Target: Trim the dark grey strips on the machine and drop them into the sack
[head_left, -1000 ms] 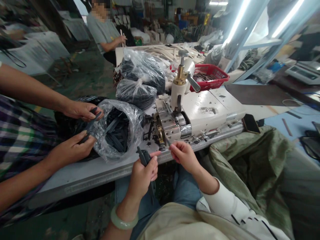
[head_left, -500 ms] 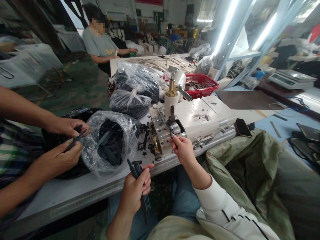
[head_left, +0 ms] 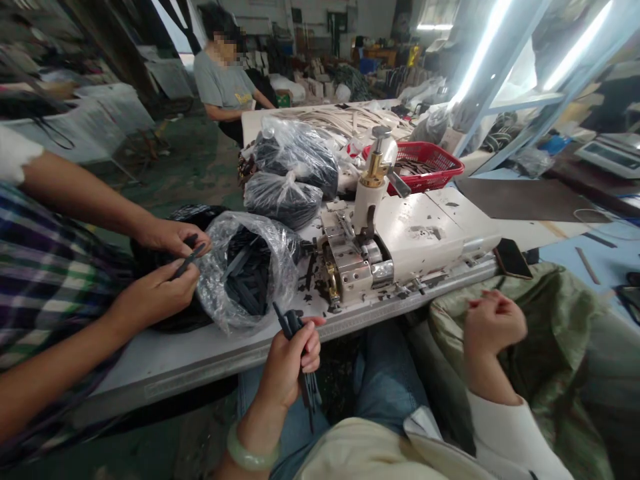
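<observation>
While the left hand [head_left: 289, 360] grips black strips [head_left: 306, 393], a white machine [head_left: 415, 237] stands beyond.

Dark strips [head_left: 307, 400] partly hidden by left hand [head_left: 293, 357]; right hand [head_left: 495, 327] curled, palm hidden; digital scale [head_left: 607, 155] cut off at right edge.

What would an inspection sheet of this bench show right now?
surface: white work table, black offcuts scattered beside the white bench machine
job's things: clear plastic bag of black strips, open; tied bag of black strips behind it
clutter: phone; red plastic basket
grippers: left hand grips a bundle of black strips; right hand curled over a green woven sack, nothing visible in it
cables: thin looped wire at right
surroundings: seated co-worker's hands at left; person in grey T-shirt beyond; digital scale
</observation>
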The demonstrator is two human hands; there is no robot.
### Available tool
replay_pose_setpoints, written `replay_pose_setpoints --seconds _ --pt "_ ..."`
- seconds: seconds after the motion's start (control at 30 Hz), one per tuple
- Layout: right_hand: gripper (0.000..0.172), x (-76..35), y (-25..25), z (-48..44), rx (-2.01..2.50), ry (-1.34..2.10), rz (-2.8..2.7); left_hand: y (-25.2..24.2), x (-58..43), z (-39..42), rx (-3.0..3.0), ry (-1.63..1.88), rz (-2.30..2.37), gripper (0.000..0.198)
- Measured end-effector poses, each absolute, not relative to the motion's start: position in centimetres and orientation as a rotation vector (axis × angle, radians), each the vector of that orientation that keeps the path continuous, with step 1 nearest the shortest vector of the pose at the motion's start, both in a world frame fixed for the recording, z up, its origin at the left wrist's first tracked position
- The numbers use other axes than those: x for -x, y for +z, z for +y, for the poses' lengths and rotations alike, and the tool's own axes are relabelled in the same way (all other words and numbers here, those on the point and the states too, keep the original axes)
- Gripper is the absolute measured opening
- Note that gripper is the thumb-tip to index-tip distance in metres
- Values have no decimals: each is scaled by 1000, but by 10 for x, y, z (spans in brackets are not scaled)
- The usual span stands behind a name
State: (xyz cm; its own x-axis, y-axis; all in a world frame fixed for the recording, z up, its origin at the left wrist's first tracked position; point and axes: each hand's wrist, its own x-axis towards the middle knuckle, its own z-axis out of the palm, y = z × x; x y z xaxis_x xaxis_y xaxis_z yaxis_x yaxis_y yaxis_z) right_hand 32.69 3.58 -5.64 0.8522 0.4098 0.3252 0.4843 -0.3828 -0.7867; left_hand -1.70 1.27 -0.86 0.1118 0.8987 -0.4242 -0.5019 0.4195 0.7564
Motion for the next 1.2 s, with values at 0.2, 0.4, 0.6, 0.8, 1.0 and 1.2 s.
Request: replay_pose_setpoints --seconds 0.2,0.4,0.6,0.8,1.0,1.2 --pt "51 -400 -73 -32 2594 -84 -1032 -8 10 19 -290 1101 749 29" --pt "55 -228 -27 -28 1380 1741 -1025 -9 -8 18 -269 1137 805 39" --pt "47 -121 -22 -25 1044 1991 -1121 -6 -2 2 -475 1273 945 51" --pt "42 -111 -42 -32 1254 1349 -1482 -12 0 -11 -604 1241 1079 45" --pt "46 -119 -45 -27 1212 1474 -1438 -14 -4 -15 -587 1123 1141 30" --pt "50 -123 -38 -25 1138 1814 -968 -14 3 -5 -483 1283 1107 31"
